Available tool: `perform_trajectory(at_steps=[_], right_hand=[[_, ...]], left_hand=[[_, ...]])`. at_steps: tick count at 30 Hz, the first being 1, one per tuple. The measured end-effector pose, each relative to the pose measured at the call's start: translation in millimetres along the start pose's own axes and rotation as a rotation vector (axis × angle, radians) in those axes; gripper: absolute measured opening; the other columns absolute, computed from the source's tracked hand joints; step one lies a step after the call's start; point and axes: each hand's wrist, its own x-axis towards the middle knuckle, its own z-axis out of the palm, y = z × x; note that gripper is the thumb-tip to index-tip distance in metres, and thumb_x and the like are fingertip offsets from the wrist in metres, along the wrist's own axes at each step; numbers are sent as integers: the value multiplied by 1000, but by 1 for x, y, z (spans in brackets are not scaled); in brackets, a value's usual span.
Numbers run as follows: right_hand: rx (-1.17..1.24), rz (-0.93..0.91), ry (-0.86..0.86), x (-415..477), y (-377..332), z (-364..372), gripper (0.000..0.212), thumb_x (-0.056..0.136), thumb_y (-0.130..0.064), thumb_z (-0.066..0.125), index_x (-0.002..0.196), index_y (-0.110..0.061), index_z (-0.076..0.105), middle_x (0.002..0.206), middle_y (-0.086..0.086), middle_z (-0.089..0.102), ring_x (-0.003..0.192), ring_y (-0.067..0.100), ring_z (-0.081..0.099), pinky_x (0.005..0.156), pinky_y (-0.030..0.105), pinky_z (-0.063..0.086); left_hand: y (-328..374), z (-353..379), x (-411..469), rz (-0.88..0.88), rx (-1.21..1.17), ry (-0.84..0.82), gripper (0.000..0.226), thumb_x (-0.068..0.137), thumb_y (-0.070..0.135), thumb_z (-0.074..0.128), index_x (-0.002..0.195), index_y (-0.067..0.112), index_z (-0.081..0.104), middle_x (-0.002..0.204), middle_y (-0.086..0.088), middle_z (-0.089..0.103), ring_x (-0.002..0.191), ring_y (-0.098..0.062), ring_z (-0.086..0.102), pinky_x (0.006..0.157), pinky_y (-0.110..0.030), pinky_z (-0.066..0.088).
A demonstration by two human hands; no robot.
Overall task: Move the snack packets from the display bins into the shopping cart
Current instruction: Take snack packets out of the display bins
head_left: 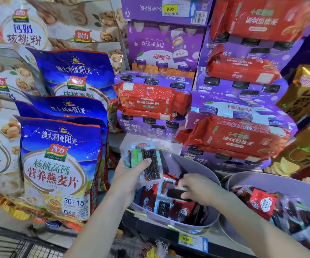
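Left hand (130,175) is holding a fanned stack of snack packets (150,161) just above the near-left rim of the left bin (191,164). The thumb is lying across the front of the top packet and the fingers are hidden behind the stack. The left forearm is coming up from bottom centre, with the wrist roughly straight.

Right hand (197,189) is sitting inside the same bin, just right of and below the stack. It's palm down, with fingers curled around a dark packet (175,193) that's blurred. The right forearm is angling in from the bottom-right corner over the gap between the bins.

Loose packets (161,205), red and black, are filling the bottom of the left bin under both hands. The right bin (281,183) is sitting beside it, also holding packets (262,203), and neither hand is touching it.

The wire shopping cart (20,246) is showing at bottom left, well apart from both hands.

Both bins are sitting on a shelf with a yellow price tag (186,239) on its front edge. Blue oat bags (61,164) are standing to the left and red rice packs (234,138) are stacked behind.
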Motion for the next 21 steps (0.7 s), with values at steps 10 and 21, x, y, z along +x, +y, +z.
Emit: perform_trajectory(at_steps=[10,21], right_hand=[[1418,44,282,-33,-22,-43,22,79,-22,84,99,-12,79,103,20,77,93,35,77,75,41,64],[838,42,321,-18,-34,-48,36,74,-61,82,77,-27,70,74,1,76,66,20,74,74,42,59]], left_hand=[[0,11,-6,21,14,-43,52,81,25,92,117,44,60,99,22,80,91,3,75,81,-36,65],[1,29,-18,-18,84,-174,129,44,52,102,156,30,43,147,-5,63,136,-29,60,115,-60,45]])
